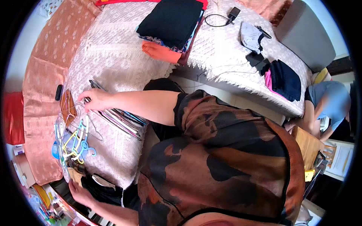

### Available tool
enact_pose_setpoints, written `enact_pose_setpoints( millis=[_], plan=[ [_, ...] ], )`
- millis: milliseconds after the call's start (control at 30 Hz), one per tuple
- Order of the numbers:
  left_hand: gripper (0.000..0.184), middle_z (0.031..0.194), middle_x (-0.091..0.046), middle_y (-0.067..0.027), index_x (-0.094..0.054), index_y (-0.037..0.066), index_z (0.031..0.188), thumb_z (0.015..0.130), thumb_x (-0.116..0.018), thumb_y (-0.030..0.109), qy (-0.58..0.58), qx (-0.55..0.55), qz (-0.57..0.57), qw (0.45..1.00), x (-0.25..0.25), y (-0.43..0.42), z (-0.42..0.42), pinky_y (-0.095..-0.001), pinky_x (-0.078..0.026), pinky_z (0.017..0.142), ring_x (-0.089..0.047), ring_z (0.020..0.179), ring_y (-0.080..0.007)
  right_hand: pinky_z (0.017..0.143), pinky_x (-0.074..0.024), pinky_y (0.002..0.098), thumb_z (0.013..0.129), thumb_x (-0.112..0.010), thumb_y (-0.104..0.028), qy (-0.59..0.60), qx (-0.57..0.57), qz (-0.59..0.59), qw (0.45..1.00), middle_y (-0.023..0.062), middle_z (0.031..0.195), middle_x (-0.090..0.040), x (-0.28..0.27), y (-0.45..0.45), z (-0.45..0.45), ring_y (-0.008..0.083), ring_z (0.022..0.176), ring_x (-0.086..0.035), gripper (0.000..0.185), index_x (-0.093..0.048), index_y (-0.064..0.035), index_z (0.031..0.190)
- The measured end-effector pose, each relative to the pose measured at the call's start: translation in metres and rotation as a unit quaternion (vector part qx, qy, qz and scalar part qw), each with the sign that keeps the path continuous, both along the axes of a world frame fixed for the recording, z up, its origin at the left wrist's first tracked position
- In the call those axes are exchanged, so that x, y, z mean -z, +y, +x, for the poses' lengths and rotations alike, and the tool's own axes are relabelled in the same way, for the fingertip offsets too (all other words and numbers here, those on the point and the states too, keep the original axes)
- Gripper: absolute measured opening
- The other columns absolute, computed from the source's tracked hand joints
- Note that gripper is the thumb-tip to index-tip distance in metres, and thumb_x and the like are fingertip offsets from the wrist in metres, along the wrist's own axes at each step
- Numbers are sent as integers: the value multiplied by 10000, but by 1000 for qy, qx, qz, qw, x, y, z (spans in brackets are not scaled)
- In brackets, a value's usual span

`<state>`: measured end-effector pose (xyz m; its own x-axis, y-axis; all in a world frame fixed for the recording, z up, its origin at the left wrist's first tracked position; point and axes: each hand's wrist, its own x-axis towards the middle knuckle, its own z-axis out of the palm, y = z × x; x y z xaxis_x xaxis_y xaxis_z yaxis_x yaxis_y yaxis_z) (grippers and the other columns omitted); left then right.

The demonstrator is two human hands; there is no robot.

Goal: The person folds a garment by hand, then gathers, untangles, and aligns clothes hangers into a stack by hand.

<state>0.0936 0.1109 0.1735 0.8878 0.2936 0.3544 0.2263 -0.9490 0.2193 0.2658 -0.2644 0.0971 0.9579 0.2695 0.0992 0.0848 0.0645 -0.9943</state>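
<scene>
My right hand (pixel 94 99) is closed around thin wire hangers, with a small dark piece showing between the fingers. Beneath its wrist lies a row of slim hangers (pixel 122 122) stacked side by side on the bed. Yellow and light-blue plastic hangers (pixel 80 145) lie in a loose tangle below that hand, and more wire hangers spread to its left. My left hand (pixel 81 194) is lower down, fingers stretched out, beside a tan item (pixel 76 175) and some black cloth (pixel 103 190). Its fingertips are partly unclear.
A folded clothes pile (pixel 171 24) rests on the lace bedspread (pixel 113 45). Folded dark trousers (pixel 286 81), a grey cap-like item (pixel 250 35) and a cable stand farther right. Another person (pixel 328 103) sits by a wooden table (pixel 307 147). Cluttered small items (pixel 47 205) fill the lower left.
</scene>
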Motion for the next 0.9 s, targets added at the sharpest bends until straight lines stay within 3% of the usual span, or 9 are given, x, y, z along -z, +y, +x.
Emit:
enact_pose_setpoints(
  millis=[100, 167, 200, 233, 300, 400, 500, 567, 900],
  plan=[
    [249, 1059, -625, -162, -616, -28, 1109, 952, -499, 126, 3, 59, 128, 990, -35, 12, -31, -360, -464, 859, -587, 982, -294, 904, -457, 355, 685, -712, -149, -80, 26, -65, 994, 186, 1114, -632, 9, 4, 4, 308, 1055, -591, 489, -624, -139, 1166],
    [236, 1121, -566, -151, -630, -1, 1044, 955, -511, 181, -30, 111, 93, 989, -44, 23, -46, -367, -446, 879, -545, 1037, -290, 722, -496, 312, 699, -680, -108, -91, 2, -68, 994, 112, 867, -683, 8, 4, 6, 208, 784, -640, 492, -614, -117, 1187],
    [121, 1019, -551, -123, -646, 18, 963, 854, -600, 41, -83, 164, 132, 974, -62, -13, -48, -353, -466, 795, -544, 940, -255, 654, -509, 299, 704, -666, -91, -92, -14, -78, 993, 82, 774, -699, 6, 4, 7, 173, 685, -654, 500, -607, -110, 1201],
    [190, 917, -537, -94, -663, 38, 883, 753, -689, -98, -137, 217, 170, 951, -80, -48, -48, -339, -486, 711, -544, 843, -219, 654, -509, 299, 704, -666, -91, -94, -16, -77, 992, 82, 774, -699, 4, 5, 5, 173, 685, -654, 500, -607, -110, 1201],
    [200, 955, -559, -115, -648, 85, 918, 784, -699, -56, -146, 235, 224, 934, -93, -59, -53, -368, -488, 685, -556, 846, -263, 617, -504, 291, 707, -647, -77, -85, -16, -46, 995, 65, 742, -695, 2, 4, 4, 156, 632, -644, 515, -593, -105, 1218],
    [176, 1070, -544, -189, -652, 76, 976, 831, -643, -24, -58, 233, 184, 953, -96, -65, -55, -425, -488, 734, -543, 931, -345, 644, -506, 292, 728, -628, -75, -48, -37, -26, 998, 81, 753, -694, -5, -1, -2, 153, 675, -655, 514, -561, -80, 1237],
    [223, 1348, -401, -184, -581, 0, 1001, 977, -489, 202, 4, 246, -103, 964, -63, -42, -47, -417, -310, 1050, -386, 1275, -313, 664, -506, 282, 747, -631, -83, -56, -45, -26, 997, 82, 753, -690, -3, -4, 0, 144, 697, -655, 490, -554, -72, 1231],
    [207, 1348, -406, -180, -576, 2, 999, 969, -500, 191, 19, 265, -13, 964, -58, -51, -34, -410, -310, 1047, -400, 1264, -314, 665, -507, 279, 759, -625, -64, -75, -43, -5, 996, 84, 750, -685, 5, 1, 6, 142, 692, -654, 470, -555, -68, 1224],
    [83, 1128, -511, -148, -579, -9, 933, 888, -563, 59, 42, 260, -132, 956, 1, -65, 54, -336, -367, 956, -486, 1089, -292, 668, -516, 268, 831, -617, -32, 25, -117, 81, 989, 100, 887, -663, 2, -3, 5, 149, 768, -650, 436, -551, -69, 1260]
  ],
)
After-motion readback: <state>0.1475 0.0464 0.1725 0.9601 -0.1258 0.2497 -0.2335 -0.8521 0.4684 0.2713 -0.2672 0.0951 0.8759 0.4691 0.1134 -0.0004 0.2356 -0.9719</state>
